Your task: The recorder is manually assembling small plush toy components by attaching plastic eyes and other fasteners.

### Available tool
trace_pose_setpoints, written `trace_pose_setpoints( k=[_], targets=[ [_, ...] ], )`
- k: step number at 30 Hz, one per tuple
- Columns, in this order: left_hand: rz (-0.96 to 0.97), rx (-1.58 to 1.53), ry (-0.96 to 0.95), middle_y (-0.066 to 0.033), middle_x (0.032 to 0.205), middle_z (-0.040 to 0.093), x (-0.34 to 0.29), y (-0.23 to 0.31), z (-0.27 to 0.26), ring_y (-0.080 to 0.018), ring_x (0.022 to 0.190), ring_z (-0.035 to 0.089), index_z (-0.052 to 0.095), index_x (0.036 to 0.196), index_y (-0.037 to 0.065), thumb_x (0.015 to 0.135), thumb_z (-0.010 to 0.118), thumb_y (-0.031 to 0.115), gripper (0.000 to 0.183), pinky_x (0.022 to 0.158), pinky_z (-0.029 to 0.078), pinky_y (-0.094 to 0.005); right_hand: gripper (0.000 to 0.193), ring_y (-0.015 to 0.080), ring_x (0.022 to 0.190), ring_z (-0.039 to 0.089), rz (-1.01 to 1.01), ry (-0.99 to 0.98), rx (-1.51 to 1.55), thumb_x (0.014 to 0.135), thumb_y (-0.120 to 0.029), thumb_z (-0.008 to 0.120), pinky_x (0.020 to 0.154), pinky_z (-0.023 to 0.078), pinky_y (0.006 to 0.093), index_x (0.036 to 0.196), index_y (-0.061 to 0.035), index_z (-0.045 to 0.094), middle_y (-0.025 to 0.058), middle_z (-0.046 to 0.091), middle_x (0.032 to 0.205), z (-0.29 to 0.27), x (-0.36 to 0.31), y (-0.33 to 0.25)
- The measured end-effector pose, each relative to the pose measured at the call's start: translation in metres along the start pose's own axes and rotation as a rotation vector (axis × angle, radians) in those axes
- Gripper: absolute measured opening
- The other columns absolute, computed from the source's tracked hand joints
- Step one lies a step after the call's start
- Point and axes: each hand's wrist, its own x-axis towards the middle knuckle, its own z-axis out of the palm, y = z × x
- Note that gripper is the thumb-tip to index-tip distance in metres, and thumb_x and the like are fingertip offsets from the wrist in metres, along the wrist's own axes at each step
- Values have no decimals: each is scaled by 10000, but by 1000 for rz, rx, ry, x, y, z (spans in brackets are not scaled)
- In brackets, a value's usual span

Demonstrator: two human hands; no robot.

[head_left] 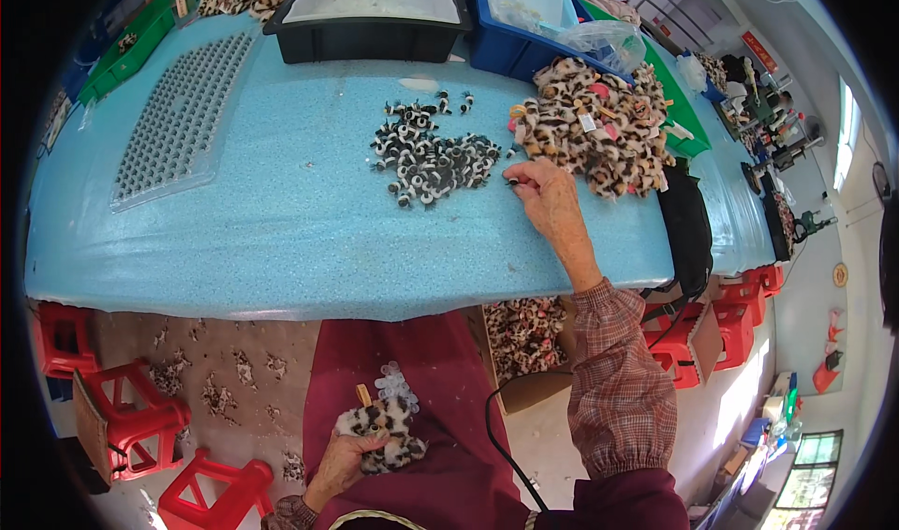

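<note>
My left hand (343,463) is closed on a leopard-spotted plush piece (395,448) above my lap, with a small yellow-orange tab at its top. Beside that piece, several clear plastic washers (397,382) lie on my dark red apron (375,347). Over the blue table my right hand (543,191) pinches a small black toy eye (511,183) between thumb and fingertips. Just left of it spreads a loose heap of black-and-white plastic toy eyes (440,160). A pile of leopard-spotted plush pieces (595,123) sits right beyond my right hand.
A clear tray with rows of small dark pieces (183,118) lies on the table's left. At the back stand a black bin (375,43) and a blue crate (506,48). Red stools (211,493) and a carton of plush pieces (524,338) are below the table edge.
</note>
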Motion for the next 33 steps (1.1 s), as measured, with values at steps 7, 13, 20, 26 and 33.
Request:
trace_pose_setpoints(
  k=[7, 13, 20, 26, 33],
  targets=[
    [16, -88, -18, -110, 1050, 640, 1, 9, 14, -208, 910, 647, 520, 1180, -16, 828, 572, -43, 357, 817, 544, -357, 180, 143, 707, 619, -136, 59, 287, 754, 19, 643, 661, 492, 262, 913, -51, 689, 54, 665, 817, -13, -3, 0],
    [62, -54, 124, -130, 1034, 649, 1, 10, 23, -221, 922, 648, 534, 1153, -40, 813, 616, -28, 351, 843, 526, -355, 152, 95, 692, 574, 384, -199, 922, 792, 55, 598, 619, 478, 212, 934, 23, 642, 71, 648, 849, -35, -112, -96],
    [108, -74, 106, -115, 1020, 655, -4, 0, 25, -199, 915, 644, 553, 1140, -37, 815, 630, -17, 334, 846, 517, -332, 186, 80, 748, 580, 641, -467, 1290, 760, 91, 657, 644, 488, 193, 931, 17, 657, 48, 624, 910, 18, -212, -126],
    [172, 3, 103, -105, 1030, 652, -7, -5, 28, -176, 908, 640, 556, 1140, -30, 818, 633, -20, 331, 828, 522, -311, 170, 60, 745, 579, 750, -572, 1230, 779, 75, 655, 655, 482, 180, 937, 13, 656, 18, 631, 864, 25, -233, -138],
    [282, 86, 79, -76, 998, 649, -1, -6, 31, -132, 882, 623, 568, 1077, -5, 814, 634, -40, 273, 799, 523, -280, 167, 56, 735, 593, 723, -605, 1109, 770, 65, 664, 662, 484, 183, 925, 4, 659, 12, 634, 838, 28, -233, -140]
  ],
)
